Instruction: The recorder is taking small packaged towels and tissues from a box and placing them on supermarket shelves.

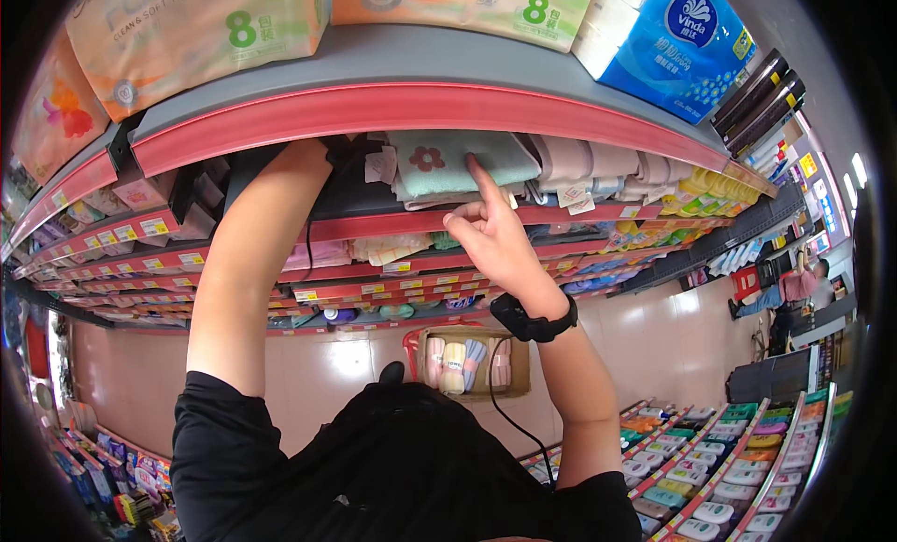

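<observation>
A folded mint-green towel [437, 179] with a dark pink flower lies on the shelf below the upper ledge, a pale tag at its left end. My right hand [493, 238] rests its stretched index finger on the towel's top; the thumb stands apart and the other fingers are bent, with nothing held. My left forearm [248, 252] reaches up under the ledge left of the towel. Past the wrist my left hand is hidden in the dark gap, so its fingers do not show. Pinkish-grey folded towels [584, 161] lie to the right of the green one.
A red-edged ledge [420, 109] overhangs the towels, bearing tissue packs [196, 37] and a blue pack [668, 51]. Lower shelves hold more goods. A cardboard box [519, 374] with rolled towels [453, 366] sits on the floor. Another person [794, 290] is at the far right.
</observation>
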Tool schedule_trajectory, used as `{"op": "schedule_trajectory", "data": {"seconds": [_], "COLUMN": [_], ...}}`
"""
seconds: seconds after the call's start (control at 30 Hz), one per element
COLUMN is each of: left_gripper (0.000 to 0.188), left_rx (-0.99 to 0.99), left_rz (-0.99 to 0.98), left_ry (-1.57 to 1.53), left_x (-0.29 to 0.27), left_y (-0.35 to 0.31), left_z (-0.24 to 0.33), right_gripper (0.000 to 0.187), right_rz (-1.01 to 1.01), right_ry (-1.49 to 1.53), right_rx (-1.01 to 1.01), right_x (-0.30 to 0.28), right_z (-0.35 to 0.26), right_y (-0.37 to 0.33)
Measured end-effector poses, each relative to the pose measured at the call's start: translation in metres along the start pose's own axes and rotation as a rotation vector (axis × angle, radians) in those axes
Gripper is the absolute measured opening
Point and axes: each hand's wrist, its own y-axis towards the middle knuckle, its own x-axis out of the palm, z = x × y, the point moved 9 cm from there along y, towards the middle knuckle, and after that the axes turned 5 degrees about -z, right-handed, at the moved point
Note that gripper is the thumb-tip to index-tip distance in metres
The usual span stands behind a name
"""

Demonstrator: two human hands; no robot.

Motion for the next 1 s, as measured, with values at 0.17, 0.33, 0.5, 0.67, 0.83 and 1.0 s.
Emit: {"op": "schedule_trajectory", "data": {"seconds": [0.17, 0.33, 0.5, 0.67, 0.83, 1.0], "left_gripper": [0.04, 0.032, 0.01, 0.019, 0.024, 0.027], "left_rx": [-0.001, -0.272, -0.075, -0.659, -1.001, -1.138], "left_rz": [-0.049, -0.146, 0.032, -0.555, -0.97, -1.366], "left_ry": [0.075, -0.317, -0.197, -0.537, -0.308, -0.342], "left_x": [0.005, -0.017, -0.048, 0.073, 0.177, 0.117], "left_y": [-0.005, -0.037, -0.091, -0.243, -0.526, -0.813], "left_z": [0.01, 0.046, 0.121, 0.139, 0.109, 0.107], "right_gripper": [0.063, 0.038, 0.028, 0.026, 0.026, 0.024], "right_rz": [0.051, -0.117, -0.134, -0.024, 0.153, 0.288], "right_ry": [0.133, 0.056, 0.034, -0.15, -0.382, -0.305], "right_rx": [-0.122, -0.054, 0.114, 0.581, 0.666, 0.762], "right_x": [-0.001, 0.012, 0.018, -0.008, -0.021, -0.032], "right_z": [-0.009, 0.019, 0.172, 0.325, 0.433, 0.46], "right_y": [-0.016, -0.066, -0.133, -0.24, -0.34, -0.381]}}
